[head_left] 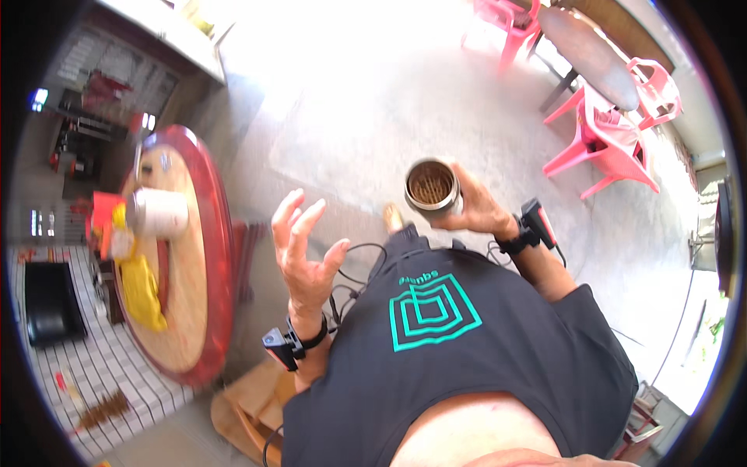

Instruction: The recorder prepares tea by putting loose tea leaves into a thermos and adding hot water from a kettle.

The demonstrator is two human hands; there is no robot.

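My right hand (pixel 475 204) is wrapped around a metal-rimmed cup (pixel 433 188) in front of my body. The cup's mouth faces up, and its inside looks brown and ribbed; I cannot tell what is in it. To the left of the cup, apart from it, my left hand (pixel 303 245) is raised with its fingers spread and nothing in it. Each wrist wears a strap with a small black device.
At the left stands a round table (pixel 219 251) with a red rim, bearing a white canister (pixel 160 213) and a yellow cloth or bag (pixel 142 292). A wooden chair (pixel 257 403) is below it. Pink plastic chairs (pixel 607 140) surround an oval table (pixel 589 55) at the upper right.
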